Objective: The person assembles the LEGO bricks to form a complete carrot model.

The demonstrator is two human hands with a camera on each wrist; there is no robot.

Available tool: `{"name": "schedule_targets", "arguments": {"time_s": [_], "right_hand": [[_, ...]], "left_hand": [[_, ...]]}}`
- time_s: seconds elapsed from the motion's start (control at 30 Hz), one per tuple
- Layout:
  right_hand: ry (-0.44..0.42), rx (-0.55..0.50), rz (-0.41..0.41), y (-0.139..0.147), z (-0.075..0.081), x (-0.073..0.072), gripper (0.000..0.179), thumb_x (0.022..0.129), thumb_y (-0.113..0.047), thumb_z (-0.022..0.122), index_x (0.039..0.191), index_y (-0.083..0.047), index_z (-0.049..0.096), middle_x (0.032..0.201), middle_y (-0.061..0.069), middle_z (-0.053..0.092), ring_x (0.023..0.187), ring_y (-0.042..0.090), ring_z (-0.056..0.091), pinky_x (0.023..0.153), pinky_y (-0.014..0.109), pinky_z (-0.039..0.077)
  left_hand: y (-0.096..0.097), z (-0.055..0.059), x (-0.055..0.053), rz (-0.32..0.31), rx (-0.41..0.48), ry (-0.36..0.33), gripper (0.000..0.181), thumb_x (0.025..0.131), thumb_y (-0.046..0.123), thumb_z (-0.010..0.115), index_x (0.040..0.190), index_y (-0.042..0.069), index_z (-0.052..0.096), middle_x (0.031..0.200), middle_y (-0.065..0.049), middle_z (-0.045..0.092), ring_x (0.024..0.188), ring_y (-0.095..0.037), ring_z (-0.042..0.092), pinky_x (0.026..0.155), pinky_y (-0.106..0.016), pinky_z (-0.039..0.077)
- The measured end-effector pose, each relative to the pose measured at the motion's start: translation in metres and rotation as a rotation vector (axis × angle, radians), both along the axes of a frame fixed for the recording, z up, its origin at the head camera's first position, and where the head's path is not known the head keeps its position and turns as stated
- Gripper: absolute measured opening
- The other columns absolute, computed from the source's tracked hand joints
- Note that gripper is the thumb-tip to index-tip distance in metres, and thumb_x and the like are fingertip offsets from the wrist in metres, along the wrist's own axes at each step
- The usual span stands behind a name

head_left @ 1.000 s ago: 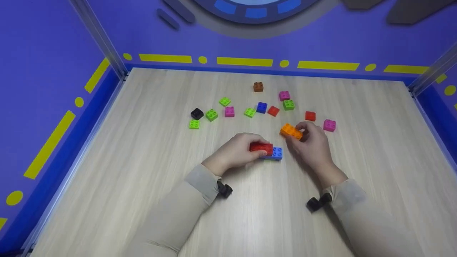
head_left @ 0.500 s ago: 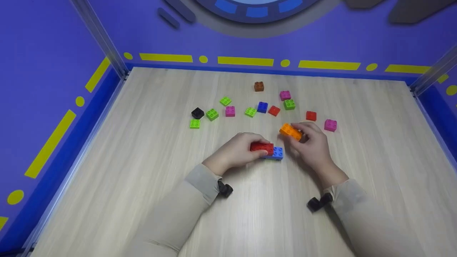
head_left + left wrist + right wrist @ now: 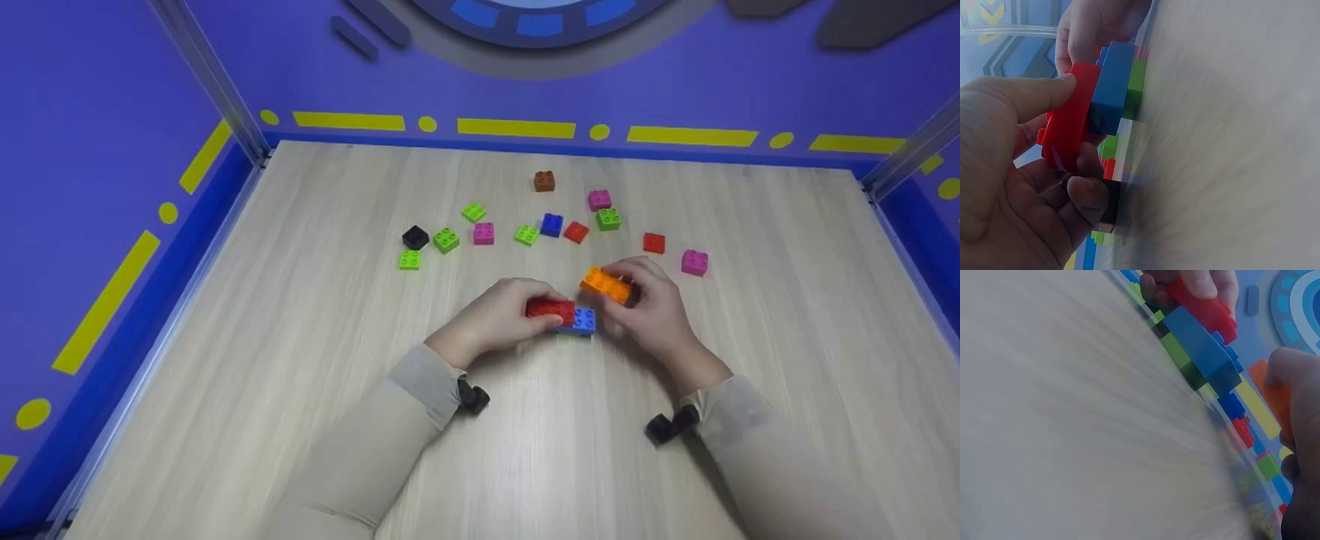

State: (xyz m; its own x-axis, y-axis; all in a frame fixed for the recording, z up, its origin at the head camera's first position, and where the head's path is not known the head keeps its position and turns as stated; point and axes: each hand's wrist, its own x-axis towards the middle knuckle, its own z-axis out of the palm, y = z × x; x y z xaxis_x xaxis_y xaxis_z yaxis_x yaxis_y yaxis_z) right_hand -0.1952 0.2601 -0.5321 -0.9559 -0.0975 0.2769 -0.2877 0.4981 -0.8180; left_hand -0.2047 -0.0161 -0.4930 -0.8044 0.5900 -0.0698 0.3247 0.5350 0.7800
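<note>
My left hand (image 3: 495,315) grips a long red toy building brick (image 3: 550,310) between thumb and fingers. That red brick sits on a blue brick (image 3: 584,321), whose right end sticks out with bare studs. Beneath the blue one, a green brick (image 3: 1135,90) shows in the left wrist view, at table level. My right hand (image 3: 660,311) pinches a long orange brick (image 3: 604,285), raised just beyond and to the right of the stack, apart from it. In the right wrist view my fingers partly cover the orange brick (image 3: 1264,382).
Several small loose bricks lie farther back, among them a black one (image 3: 415,238), a dark blue one (image 3: 552,225), a red one (image 3: 654,243), a pink one (image 3: 694,262) and a brown one (image 3: 544,181). Blue panels (image 3: 525,97) wall in the wooden table (image 3: 315,300).
My right hand has turned slightly and brought the orange brick a little left and nearer the stack. The left hand and the stack stay where they were.
</note>
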Motion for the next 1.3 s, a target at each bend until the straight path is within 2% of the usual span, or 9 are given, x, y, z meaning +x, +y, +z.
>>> {"name": "schedule_targets", "arguments": {"time_s": [0.43, 0.9, 1.17, 1.3], "right_hand": [[0.049, -0.057, 0.098, -0.0004, -0.0024, 0.0028, 0.036, 0.092, 0.009, 0.078, 0.126, -0.003, 0.078, 0.127, 0.011, 0.072, 0.119, 0.013, 0.062, 0.110, 0.008, 0.049], [0.055, -0.088, 0.202, -0.0004, -0.0048, 0.0029, 0.036, 0.090, 0.010, 0.080, 0.122, -0.004, 0.079, 0.122, 0.011, 0.071, 0.114, 0.015, 0.063, 0.108, 0.010, 0.051], [0.074, -0.110, 0.292, 0.0017, -0.0070, 0.0031, 0.035, 0.088, 0.011, 0.080, 0.120, -0.003, 0.079, 0.120, 0.013, 0.071, 0.111, 0.015, 0.064, 0.106, 0.013, 0.053], [0.064, -0.104, 0.310, 0.0023, -0.0067, 0.0041, 0.036, 0.087, 0.010, 0.081, 0.120, -0.004, 0.079, 0.119, 0.012, 0.071, 0.112, 0.015, 0.063, 0.105, 0.013, 0.053]], "left_hand": [[0.0003, -0.0026, -0.0005, -0.004, 0.017, 0.005, 0.032, 0.109, 0.025, 0.077, 0.140, 0.017, 0.080, 0.137, -0.001, 0.080, 0.121, -0.016, 0.070, 0.118, -0.037, 0.056], [-0.0013, -0.0029, -0.0009, -0.001, 0.016, 0.006, 0.032, 0.109, 0.028, 0.078, 0.139, 0.017, 0.079, 0.135, 0.000, 0.080, 0.117, -0.015, 0.070, 0.115, -0.037, 0.057], [-0.0012, -0.0024, -0.0003, -0.005, 0.023, 0.005, 0.032, 0.109, 0.027, 0.078, 0.140, 0.016, 0.079, 0.135, 0.000, 0.081, 0.122, -0.015, 0.072, 0.118, -0.037, 0.057], [-0.0009, -0.0017, 0.0001, 0.000, 0.024, 0.003, 0.033, 0.109, 0.027, 0.078, 0.140, 0.016, 0.079, 0.137, -0.001, 0.080, 0.123, -0.017, 0.072, 0.120, -0.038, 0.056]]}}
